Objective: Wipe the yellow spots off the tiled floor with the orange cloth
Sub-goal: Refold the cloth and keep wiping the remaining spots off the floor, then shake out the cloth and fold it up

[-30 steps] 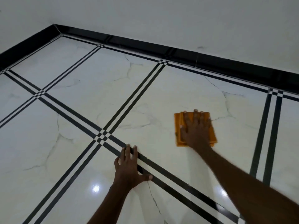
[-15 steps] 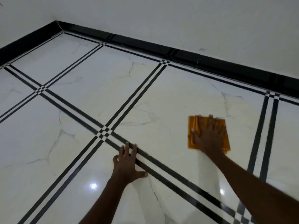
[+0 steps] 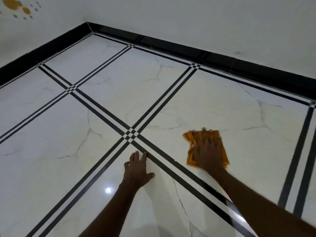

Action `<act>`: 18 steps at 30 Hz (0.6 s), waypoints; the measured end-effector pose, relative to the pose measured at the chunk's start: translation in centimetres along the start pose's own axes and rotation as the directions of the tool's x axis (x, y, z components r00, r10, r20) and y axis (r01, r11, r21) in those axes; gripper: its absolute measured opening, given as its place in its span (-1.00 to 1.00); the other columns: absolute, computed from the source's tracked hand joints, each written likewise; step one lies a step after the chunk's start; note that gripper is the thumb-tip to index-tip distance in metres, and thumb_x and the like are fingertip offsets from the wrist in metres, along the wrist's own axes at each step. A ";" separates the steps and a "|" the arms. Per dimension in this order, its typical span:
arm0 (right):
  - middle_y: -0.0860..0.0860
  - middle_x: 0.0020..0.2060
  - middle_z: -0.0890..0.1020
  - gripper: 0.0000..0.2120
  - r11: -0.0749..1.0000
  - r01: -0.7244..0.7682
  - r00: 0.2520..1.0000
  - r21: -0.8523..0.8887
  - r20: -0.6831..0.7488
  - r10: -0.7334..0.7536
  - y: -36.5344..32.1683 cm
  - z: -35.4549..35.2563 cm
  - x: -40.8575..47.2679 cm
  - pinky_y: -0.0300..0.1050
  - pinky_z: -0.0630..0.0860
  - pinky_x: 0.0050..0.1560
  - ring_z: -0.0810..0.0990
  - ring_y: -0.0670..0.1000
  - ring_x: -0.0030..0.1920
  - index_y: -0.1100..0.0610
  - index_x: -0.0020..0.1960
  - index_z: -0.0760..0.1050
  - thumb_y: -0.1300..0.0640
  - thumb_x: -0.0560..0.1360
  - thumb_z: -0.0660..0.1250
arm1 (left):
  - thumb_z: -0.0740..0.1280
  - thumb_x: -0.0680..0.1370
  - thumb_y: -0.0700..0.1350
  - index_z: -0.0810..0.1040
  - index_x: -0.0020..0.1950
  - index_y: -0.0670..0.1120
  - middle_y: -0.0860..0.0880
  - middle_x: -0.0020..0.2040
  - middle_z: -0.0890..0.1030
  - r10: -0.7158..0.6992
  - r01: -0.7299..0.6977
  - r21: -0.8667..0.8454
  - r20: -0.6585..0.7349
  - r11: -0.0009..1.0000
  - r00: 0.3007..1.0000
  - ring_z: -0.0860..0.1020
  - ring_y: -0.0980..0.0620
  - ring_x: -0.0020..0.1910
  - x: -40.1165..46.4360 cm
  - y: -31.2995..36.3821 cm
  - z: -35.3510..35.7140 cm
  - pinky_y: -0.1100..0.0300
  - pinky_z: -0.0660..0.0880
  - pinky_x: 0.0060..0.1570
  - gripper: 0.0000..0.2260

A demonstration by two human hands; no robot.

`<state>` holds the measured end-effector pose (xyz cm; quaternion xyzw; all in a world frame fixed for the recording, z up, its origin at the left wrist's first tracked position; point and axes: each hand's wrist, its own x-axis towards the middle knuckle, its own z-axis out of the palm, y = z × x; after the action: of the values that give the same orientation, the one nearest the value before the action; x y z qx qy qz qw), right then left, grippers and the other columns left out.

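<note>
The orange cloth (image 3: 190, 152) lies folded and flat on the white marble-look tiled floor (image 3: 213, 103), right of where the black double lines cross. My right hand (image 3: 207, 152) presses down on it with straight, spread fingers and covers most of it. My left hand (image 3: 137, 169) rests flat on the floor just below the crossing, fingers straight, thumb out, holding nothing. No yellow spots show on the floor tiles around the cloth.
A black skirting (image 3: 188, 50) runs along the white walls and meets in the far corner (image 3: 89, 27). Yellow and grey spots (image 3: 18, 7) mark the wall at the top left. A light glare (image 3: 109, 190) shines on the tile near my left forearm.
The view has tilted up and shifted, so the wall spots came into sight. My right hand has slid the cloth across the tile. My left hand stays planted by the line crossing.
</note>
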<state>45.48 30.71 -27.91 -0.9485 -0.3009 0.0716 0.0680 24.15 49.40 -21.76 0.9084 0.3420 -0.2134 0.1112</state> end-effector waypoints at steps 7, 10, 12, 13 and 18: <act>0.16 0.32 0.59 -0.54 0.820 -0.203 0.979 0.535 0.100 0.177 -6.9 -10.8 7.3 0.20 0.42 0.37 0.52 0.26 0.32 -0.01 0.55 0.34 -0.03 0.69 0.04 | 0.39 0.54 0.12 0.55 0.36 -0.06 -0.05 0.33 0.55 0.028 -0.030 -0.356 -0.012 0.934 1.000 0.48 -0.05 0.35 3.1 3.6 -8.0 0.01 0.40 0.36 -0.55; 0.11 0.04 0.67 -0.63 0.758 -0.096 0.994 0.646 0.097 0.044 -11.0 -19.7 7.5 0.05 0.49 0.15 0.61 0.20 0.13 0.04 0.32 0.54 -0.03 0.70 0.06 | 0.35 0.59 0.11 0.66 0.20 -0.12 -0.13 0.15 0.68 0.015 -0.027 -0.817 -0.022 0.576 1.000 0.65 -0.12 0.13 2.8 5.8 -16.7 -0.02 0.59 0.18 -0.65; -0.02 -0.13 0.63 -0.69 0.742 0.012 0.997 0.671 0.048 -0.059 -13.7 -26.6 7.3 -0.03 0.44 0.01 0.61 0.11 0.01 0.00 0.20 0.56 -0.02 0.70 0.07 | 0.31 0.59 0.19 0.68 0.14 -0.11 -0.14 0.05 0.71 -0.041 -0.008 -0.967 -0.019 0.254 0.999 0.70 -0.11 0.01 1.3 6.7 -24.4 -0.04 0.66 0.03 -0.60; -0.07 -0.17 0.60 -0.70 0.739 0.077 0.993 0.669 0.015 -0.117 -14.9 -30.0 7.0 -0.06 0.42 -0.03 0.60 0.06 -0.04 -0.03 0.25 0.55 -0.01 0.71 0.07 | 0.29 0.59 0.21 0.68 0.12 -0.10 -0.13 0.01 0.73 -0.046 -0.018 -0.984 -0.026 0.177 0.999 0.71 -0.09 -0.03 0.3 6.9 -28.1 0.00 0.67 -0.02 -0.59; -0.18 -0.30 0.58 -0.67 0.742 0.339 0.931 0.578 -0.092 -0.354 -20.0 -47.3 5.4 -0.39 0.34 -0.29 0.57 -0.22 -0.28 -0.21 0.42 0.43 0.03 0.71 0.12 | 0.47 0.46 0.18 0.69 -0.09 -0.21 -0.13 -0.10 0.73 -0.116 -0.139 -0.987 -0.149 0.086 0.982 0.71 -0.06 -0.05 -6.3 5.9 -46.2 -0.01 0.65 0.05 -0.58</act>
<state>47.01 45.96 21.44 -0.8076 -0.4358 0.1580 0.3645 38.20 57.50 22.30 0.6115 0.3976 0.1619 0.6647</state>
